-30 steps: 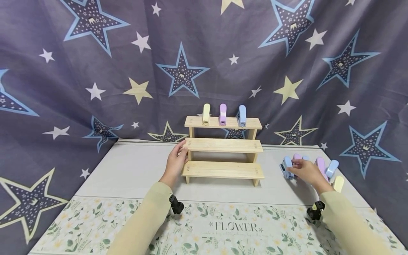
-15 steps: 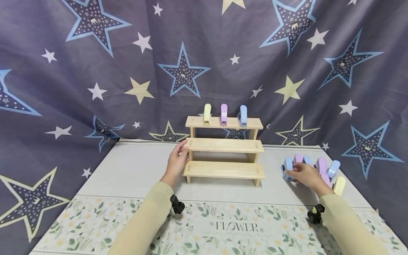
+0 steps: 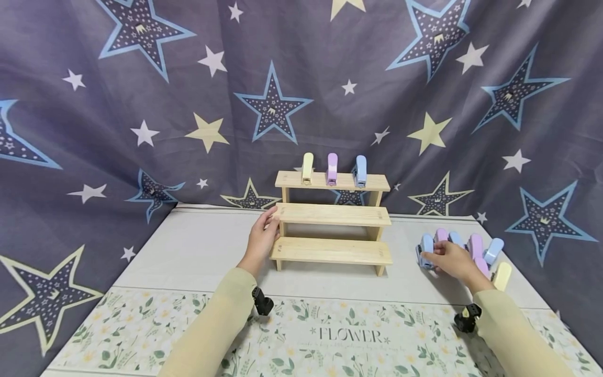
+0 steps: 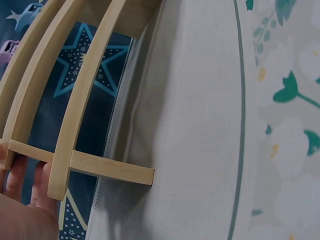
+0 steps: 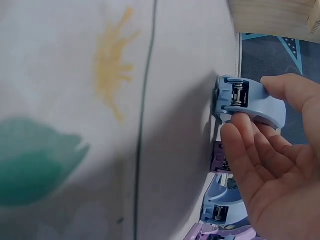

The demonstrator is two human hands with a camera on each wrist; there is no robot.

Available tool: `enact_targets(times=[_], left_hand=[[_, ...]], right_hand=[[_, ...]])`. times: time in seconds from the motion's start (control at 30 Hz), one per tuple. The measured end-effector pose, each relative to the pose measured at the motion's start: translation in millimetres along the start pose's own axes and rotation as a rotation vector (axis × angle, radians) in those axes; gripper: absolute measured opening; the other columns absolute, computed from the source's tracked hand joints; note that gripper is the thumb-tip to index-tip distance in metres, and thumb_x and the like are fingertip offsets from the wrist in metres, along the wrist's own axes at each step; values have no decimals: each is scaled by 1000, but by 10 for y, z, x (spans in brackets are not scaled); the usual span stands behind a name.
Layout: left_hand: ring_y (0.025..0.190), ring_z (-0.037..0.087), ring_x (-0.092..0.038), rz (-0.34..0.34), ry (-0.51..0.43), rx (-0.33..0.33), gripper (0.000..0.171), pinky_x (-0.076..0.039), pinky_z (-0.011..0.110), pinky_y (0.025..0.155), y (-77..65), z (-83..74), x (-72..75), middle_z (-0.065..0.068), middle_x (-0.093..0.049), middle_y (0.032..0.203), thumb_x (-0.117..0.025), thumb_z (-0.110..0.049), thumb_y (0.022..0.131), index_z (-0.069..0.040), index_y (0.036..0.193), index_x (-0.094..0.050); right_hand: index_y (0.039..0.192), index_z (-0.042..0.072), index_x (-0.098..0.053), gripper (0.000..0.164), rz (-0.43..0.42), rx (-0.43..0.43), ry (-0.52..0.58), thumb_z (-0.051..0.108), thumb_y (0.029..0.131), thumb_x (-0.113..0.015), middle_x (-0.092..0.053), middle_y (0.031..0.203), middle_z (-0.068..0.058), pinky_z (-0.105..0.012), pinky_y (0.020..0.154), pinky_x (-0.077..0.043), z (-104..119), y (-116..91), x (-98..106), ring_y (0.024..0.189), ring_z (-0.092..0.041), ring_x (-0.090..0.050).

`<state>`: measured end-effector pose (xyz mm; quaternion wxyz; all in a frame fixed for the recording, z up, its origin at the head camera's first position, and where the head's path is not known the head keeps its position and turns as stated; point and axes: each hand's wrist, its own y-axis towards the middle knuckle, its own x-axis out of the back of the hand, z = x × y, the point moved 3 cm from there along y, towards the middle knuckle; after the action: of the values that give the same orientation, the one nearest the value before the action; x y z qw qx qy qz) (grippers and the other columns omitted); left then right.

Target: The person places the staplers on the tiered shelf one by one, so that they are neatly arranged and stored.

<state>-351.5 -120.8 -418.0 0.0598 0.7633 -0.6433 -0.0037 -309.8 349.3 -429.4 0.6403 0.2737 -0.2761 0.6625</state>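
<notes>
My left hand point(image 3: 262, 238) grips the left end of the middle step of a three-tier wooden display shelf point(image 3: 330, 251). In the left wrist view, several fingers point(image 4: 17, 177) reach behind the board's end. Over to the right, my right hand point(image 3: 454, 257) pinches a small blue stapler point(image 3: 426, 250) between thumb and fingers. The right wrist view shows the thumb point(image 5: 287, 87) on one side of this stapler and fingertips on the other, with a spring visible in its end. A yellow stapler point(image 3: 307, 168), a purple stapler point(image 3: 332, 169) and a blue stapler point(image 3: 360, 172) stand on the top step.
Close around my right hand are more staplers: purple ones point(image 3: 476, 245), blue ones point(image 3: 494, 250) and a yellow one point(image 3: 502, 275). A floral mat point(image 3: 348, 343) covers the table's front. A star-patterned curtain point(image 3: 188, 94) hangs behind and at both sides.
The right hand and the blue stapler have shifted slightly toward me. The left hand keeps its hold on the shelf, and the view has drifted a little.
</notes>
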Motion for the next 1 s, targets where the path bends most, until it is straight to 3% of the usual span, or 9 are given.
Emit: enact_targets(times=[0.23,0.5,0.77,1.0], left_hand=[[116,30,-57,-3,-1,2,41,-52,40,98,-1,-3,6,14,-51,133,-52,-24,106,-20,146,-52],[118,30,-57,11,-30,10,42,-52,41,99,-4,13,2,14,-51,134,-52,-24,106,-20,147,-51],[123,32,-56,9,-77,14,42,-49,46,103,-24,15,-6,15,-52,138,-48,-24,107,-19,148,-50],[124,33,-54,10,-55,-2,41,-47,50,104,-32,-4,-24,16,-50,144,-42,-25,109,-18,148,-50]], right_hand=[[121,-15,-54,54,-48,60,-22,32,96,-68,-65,106,-24,-25,66,-55,57,-7,67,79,-22,-66],[125,-14,-54,53,-132,116,-6,30,97,-67,-67,104,-24,-28,63,-57,311,-45,204,75,-22,-68],[130,-7,-57,61,-215,169,-84,43,97,-65,-67,112,-25,-36,77,-52,612,-50,330,99,-36,-64],[126,-10,-57,54,-212,231,2,34,97,-67,-68,104,-23,-24,67,-54,934,-28,291,81,-21,-67]])
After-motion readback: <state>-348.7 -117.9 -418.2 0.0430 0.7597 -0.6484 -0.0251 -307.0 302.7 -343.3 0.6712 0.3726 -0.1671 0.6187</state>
